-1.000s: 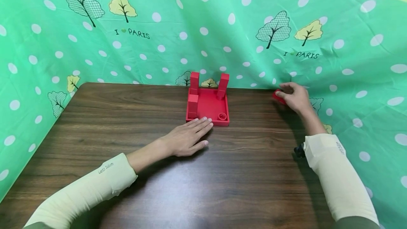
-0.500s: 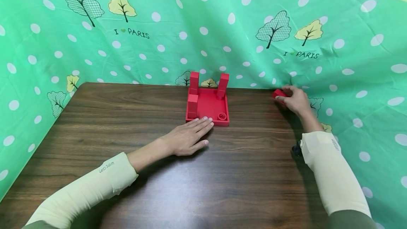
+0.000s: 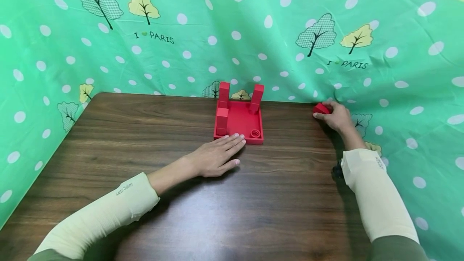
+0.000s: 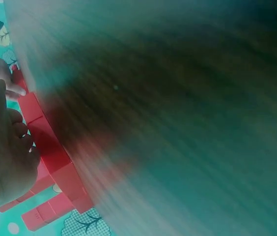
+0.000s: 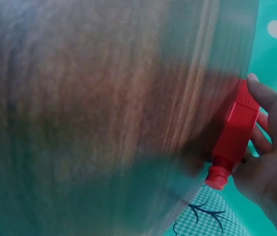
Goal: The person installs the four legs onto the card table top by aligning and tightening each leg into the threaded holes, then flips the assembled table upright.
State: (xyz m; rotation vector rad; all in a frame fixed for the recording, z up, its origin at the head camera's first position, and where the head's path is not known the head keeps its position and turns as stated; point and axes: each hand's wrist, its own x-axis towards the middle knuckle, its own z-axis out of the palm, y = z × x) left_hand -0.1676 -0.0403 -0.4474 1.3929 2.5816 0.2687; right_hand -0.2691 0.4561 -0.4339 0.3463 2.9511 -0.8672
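Note:
A red square tray-like tabletop [image 3: 242, 120] lies on the table, with red square legs upright at three corners: back left [image 3: 224, 92], back right [image 3: 257, 96] and front left [image 3: 222, 122]. A round threaded socket [image 3: 255, 133] shows at its front right corner. My left hand [image 3: 214, 158] rests with straight fingers against the tabletop's front edge. Near the table's back right corner, my right hand [image 3: 337, 117] holds a loose red leg [image 3: 320, 108] between thumb and fingers. In the right wrist view, this leg [image 5: 236, 128] lies at the table edge, its narrower round end pointing down in the picture.
The dark wood-grain table [image 3: 275, 196] stretches around both hands. Right behind its back edge hangs a green dotted curtain [image 3: 239, 51] printed with trees, which also closes off the left and right sides.
My right hand has come down slightly, and its fingers have shifted around the loose leg to hold it. The left hand and the tabletop stay put; the head view shifts a little.

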